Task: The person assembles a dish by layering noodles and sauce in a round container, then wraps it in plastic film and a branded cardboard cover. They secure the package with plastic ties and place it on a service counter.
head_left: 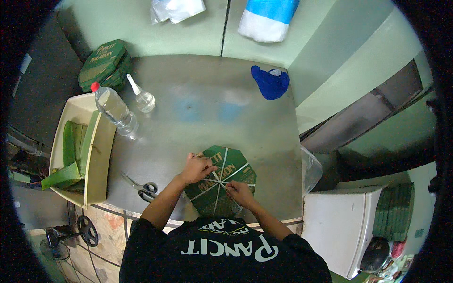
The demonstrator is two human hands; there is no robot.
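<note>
A green octagonal box (221,181) lies flat at the near edge of the metal table (198,104), its folded flaps meeting at the middle and crossed by pale string. It looks like thin card: light, fairly stiff across the panels, easy to crease along the folds, so the flat sides seem the safest place to take hold.

The left hand (197,167) rests on the lid's left part, fingers spread and pressing down, gripping nothing. The right hand (239,191) sits at the lid's near right; its fingers look pinched at the string, though I cannot tell for sure.

Outward lie scissors (144,187), 2 clear bottles (115,109), a tray of banana leaves (75,155), another green box (104,63) and a blue cloth (270,82).
</note>
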